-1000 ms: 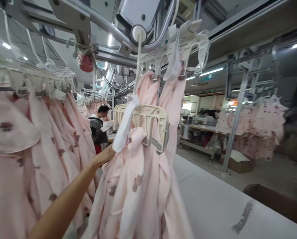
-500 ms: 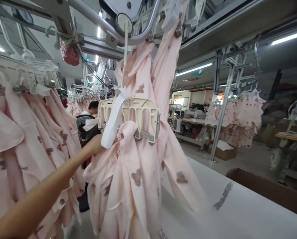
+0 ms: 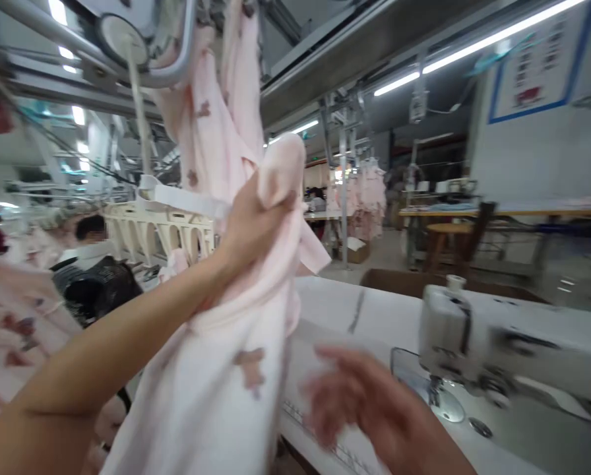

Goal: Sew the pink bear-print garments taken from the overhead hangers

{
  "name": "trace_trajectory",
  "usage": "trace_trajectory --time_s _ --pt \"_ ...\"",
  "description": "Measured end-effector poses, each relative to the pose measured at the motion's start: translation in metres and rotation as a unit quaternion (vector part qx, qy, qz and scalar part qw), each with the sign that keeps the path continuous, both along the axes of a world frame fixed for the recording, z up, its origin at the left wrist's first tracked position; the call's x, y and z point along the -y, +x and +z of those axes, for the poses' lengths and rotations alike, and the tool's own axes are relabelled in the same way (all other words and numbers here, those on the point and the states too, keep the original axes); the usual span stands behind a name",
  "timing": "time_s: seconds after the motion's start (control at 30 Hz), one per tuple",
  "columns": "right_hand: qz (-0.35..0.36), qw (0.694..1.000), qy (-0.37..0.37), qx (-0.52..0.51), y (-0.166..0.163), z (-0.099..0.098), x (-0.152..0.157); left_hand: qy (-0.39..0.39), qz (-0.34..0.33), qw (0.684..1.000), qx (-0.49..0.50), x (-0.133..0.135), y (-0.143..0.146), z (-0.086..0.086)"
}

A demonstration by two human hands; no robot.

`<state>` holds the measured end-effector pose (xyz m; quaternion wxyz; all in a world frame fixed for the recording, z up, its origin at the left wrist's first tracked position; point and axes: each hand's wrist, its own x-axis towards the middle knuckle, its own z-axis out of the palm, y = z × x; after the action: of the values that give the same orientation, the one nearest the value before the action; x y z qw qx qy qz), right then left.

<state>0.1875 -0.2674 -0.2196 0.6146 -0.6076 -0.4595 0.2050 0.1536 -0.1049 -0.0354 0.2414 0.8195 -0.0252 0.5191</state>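
Pink garment (image 3: 201, 389) in left hand (image 3: 248, 231), right hand (image 3: 369, 409) open beside sewing machine (image 3: 448, 330)

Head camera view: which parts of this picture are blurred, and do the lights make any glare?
In the head view, the right hand is heavily motion-blurred, while the left hand and the pink garment look softer but readable. The ceiling strip lights glare white, and the overhead beam slants steeply across the frame.
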Motion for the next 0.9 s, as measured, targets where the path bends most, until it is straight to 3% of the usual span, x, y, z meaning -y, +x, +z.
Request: trace_trajectory --time_s 0.1,0.17,0.23,0.3,0.4,0.47,0.5,0.57,0.63,0.67,0.73,0.8,0.83,0.9 --pt "-0.03 0.986 0.082 -0.141 0.02 0.034 -0.031 0.073 -0.011 0.996 -0.05 0.023 0.056 -0.025" --pt "-0.148 0.974 0.081 -0.149 0.039 0.037 -0.042 0.058 -0.008 0.992 -0.114 0.038 0.068 -0.038" --pt "-0.212 0.964 0.095 -0.133 0.054 0.03 -0.039 0.015 -0.028 0.985 -0.169 0.045 0.06 -0.042" --pt "-0.178 0.964 0.134 -0.145 0.059 0.019 -0.022 -0.024 -0.042 0.977 -0.206 0.041 0.041 -0.041" --pt "-0.029 0.969 0.138 -0.202 0.052 0.002 0.022 -0.043 -0.003 0.961 -0.272 0.017 0.011 -0.059" --pt "0.051 0.968 0.088 -0.232 0.043 -0.014 0.052 -0.036 0.011 0.934 -0.354 -0.004 -0.005 -0.1" --pt "0.051 0.969 0.058 -0.235 0.038 -0.025 0.063 -0.027 -0.001 0.915 -0.401 -0.013 -0.011 -0.127" --pt "-0.032 0.977 0.005 -0.209 0.029 -0.049 0.078 0.002 0.004 0.858 -0.514 -0.027 -0.02 -0.188" --pt "-0.147 0.975 -0.034 -0.165 0.022 -0.07 0.083 0.08 0.033 0.8 -0.593 -0.032 -0.023 -0.235" --pt "-0.188 0.97 -0.046 -0.147 0.018 -0.077 0.083 0.11 0.022 0.813 -0.572 -0.031 -0.023 -0.248" --pt "-0.234 0.963 -0.047 -0.128 0.013 -0.083 0.083 0.138 -0.029 0.864 -0.482 -0.019 -0.018 -0.253" --pt "-0.266 0.957 -0.03 -0.11 0.01 -0.08 0.084 0.121 -0.082 0.913 -0.382 0.002 -0.005 -0.238" --pt "-0.282 0.954 -0.022 -0.1 0.01 -0.077 0.086 0.113 -0.099 0.92 -0.361 0.015 0.004 -0.229" --pt "-0.308 0.947 -0.021 -0.089 0.008 -0.072 0.091 0.138 -0.149 0.906 -0.371 0.04 0.023 -0.218"
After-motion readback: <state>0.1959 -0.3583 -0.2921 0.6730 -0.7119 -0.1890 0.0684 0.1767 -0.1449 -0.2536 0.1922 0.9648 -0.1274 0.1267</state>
